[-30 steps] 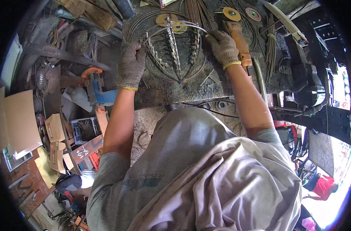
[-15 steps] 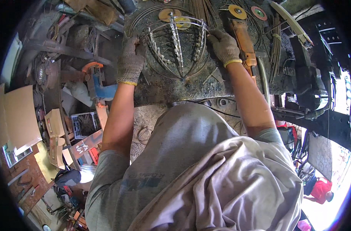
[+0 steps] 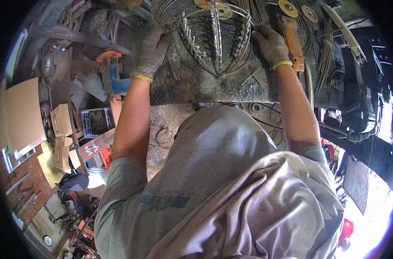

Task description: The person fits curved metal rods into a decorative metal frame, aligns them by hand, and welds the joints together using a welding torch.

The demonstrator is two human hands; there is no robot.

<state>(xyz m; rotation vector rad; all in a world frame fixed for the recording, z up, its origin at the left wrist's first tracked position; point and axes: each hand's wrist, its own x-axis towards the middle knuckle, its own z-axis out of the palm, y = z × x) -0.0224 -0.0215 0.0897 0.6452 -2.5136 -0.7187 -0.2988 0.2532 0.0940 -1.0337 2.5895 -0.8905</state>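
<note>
Upper centre of the frame: one metal wire frame, its curved ribs meeting at a low point near the bench edge, a thin hoop across the top, short pale metal pieces studding the ribs; it stands on a dark, grimy workbench. Left of it: the left hand, in a grey-brown knitted glove with yellow cuff, fingers bent at the wire frame's left side; whether they close on the wire cannot be told. Right of it: the right hand, gloved alike, fingers bent toward the wire frame's right side; their grip likewise cannot be made out. Upper right of the frame: one orange power tool, just beside the right hand; one yellow disc; one pink-rimmed disc; one tied bundle of thin rods. Left side of the frame: one blue metal piece, one plastic crate, one cardboard sheet. Lower centre: one grey shirt, with a pale draped cloth.
</note>
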